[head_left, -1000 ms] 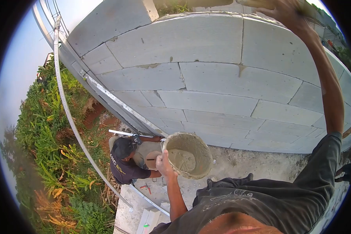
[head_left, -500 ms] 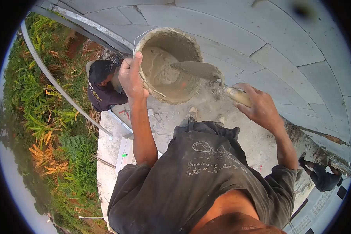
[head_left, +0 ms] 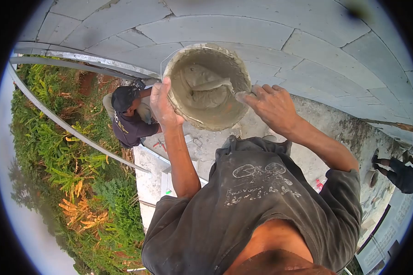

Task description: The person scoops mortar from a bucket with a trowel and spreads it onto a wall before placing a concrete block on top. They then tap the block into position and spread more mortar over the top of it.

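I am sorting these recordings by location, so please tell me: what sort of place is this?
Probably an outdoor building site: there is a wall of large grey blocks, a bucket of wet-looking grey mix, and dense greenery alongside.

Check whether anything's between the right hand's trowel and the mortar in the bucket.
Nothing visible: the trowel in the right hand reaches into the open bucket and appears dipped in the mortar. The left hand holds the bucket's left side, clear of it.
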The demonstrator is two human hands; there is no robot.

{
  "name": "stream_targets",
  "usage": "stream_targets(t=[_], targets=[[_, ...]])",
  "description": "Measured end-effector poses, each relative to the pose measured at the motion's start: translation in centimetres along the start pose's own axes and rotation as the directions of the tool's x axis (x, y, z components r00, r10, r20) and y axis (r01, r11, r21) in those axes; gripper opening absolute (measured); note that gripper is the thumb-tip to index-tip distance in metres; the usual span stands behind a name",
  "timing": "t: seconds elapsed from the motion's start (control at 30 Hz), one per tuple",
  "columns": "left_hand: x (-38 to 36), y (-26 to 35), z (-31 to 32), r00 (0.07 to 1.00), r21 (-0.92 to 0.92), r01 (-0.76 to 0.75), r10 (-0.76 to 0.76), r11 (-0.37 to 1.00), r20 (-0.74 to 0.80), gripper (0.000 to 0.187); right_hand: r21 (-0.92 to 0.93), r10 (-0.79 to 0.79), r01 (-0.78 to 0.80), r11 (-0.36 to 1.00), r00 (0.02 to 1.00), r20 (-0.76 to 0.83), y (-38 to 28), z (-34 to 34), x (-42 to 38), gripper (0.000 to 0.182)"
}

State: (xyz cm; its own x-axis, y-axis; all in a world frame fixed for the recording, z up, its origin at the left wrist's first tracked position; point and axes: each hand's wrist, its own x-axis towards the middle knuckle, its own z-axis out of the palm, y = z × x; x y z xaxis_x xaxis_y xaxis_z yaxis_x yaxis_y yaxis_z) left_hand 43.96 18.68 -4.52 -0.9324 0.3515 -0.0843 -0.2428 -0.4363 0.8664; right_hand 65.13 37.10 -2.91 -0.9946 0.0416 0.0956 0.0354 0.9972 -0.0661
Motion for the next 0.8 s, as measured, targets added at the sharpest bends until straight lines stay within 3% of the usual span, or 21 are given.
stream_targets(t=[0.1, 0.2, 0.3, 0.4, 0.5, 0.6, 0.7, 0.73, 0.8], targets=[[0.4, -0.7, -0.5, 0.995, 0.046, 0.011, -0.015, 0.999, 0.099, 0.029, -0.047, 0.075, -0.082, 0.996, 0.988, -0.137, 0.4, -1.5, 2.9, 0.042], [0.5, 0.1, 0.5, 0.994, 0.044, -0.009, 0.005, 0.999, 0.106, 0.03, -0.03, -0.015, 0.011, 0.999, 0.99, -0.14, -1.0, 1.4, 2.7, 0.04], [-0.1, 0.5, 1.0, 0.999, 0.046, -0.045, 0.044, 0.998, 0.021, 0.031, 0.052, -0.114, 0.113, 0.992, 0.993, 0.01, 0.2, 1.7, 0.9, 0.044], [0.4, -0.1, -0.2, 0.993, 0.157, -0.114, 0.114, 0.981, 0.008, 0.033, 0.124, 0.056, -0.08, 0.989, 0.981, 0.186, 0.7, -2.1, 0.6, 0.043], [0.4, -0.3, -0.1, 0.978, 0.28, -0.207, 0.199, 0.937, 0.056, 0.035, 0.089, 0.206, -0.244, 0.966, 0.927, 0.314, 2.1, -6.5, 0.9, 0.031], [-0.7, 0.3, 0.9, 0.975, 0.315, -0.221, 0.218, 0.923, 0.047, 0.037, 0.164, 0.183, -0.276, 0.947, 0.883, 0.432, 4.2, -5.2, 1.0, 0.037], [-1.5, 0.6, 1.2, 0.966, 0.341, -0.259, 0.25, 0.904, 0.071, 0.037, 0.422, 0.008, -0.098, 0.901, 0.978, 0.209, 5.2, -1.0, 0.0, 0.044], [-1.6, 0.6, 1.3, 0.965, 0.352, -0.261, 0.252, 0.899, 0.07, 0.037, 0.536, 0.048, -0.263, 0.802, 0.923, 0.381, 4.7, -1.9, 0.6, 0.046], [-1.6, 0.8, 1.2, 0.963, 0.381, -0.266, 0.262, 0.886, 0.064, 0.036, 0.612, 0.017, -0.594, 0.522, 0.725, 0.689, 3.4, -4.2, 2.3, 0.051]])
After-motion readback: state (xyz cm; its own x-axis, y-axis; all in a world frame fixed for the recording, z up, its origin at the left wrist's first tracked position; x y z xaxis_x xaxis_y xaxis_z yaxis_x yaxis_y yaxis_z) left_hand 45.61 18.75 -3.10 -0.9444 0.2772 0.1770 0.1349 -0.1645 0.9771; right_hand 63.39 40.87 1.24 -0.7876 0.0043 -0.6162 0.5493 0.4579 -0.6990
